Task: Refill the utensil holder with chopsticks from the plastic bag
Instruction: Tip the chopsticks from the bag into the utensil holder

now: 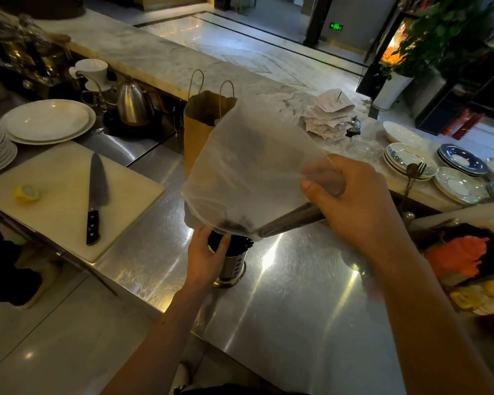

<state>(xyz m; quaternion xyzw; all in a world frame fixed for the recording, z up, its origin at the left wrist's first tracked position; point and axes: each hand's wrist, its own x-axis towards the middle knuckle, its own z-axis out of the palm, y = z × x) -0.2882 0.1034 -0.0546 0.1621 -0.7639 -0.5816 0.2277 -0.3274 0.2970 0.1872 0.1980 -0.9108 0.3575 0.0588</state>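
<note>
Chopsticks (285, 222) aslant, tips down-left over utensil holder (234, 265); right grip (357, 212) clasping them, left grip (204, 258) round holder.

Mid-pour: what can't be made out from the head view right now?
Head view:
- Utensil holder mouth: covered by the plastic bag and left hand, so fill level unknown.
- Chopsticks: dark bundle, blurred behind the bag film; count unreadable.
- Right hand: its fingers partly veiled by the bag.
- Paper bag interior: dark, partly behind the plastic bag.
</note>
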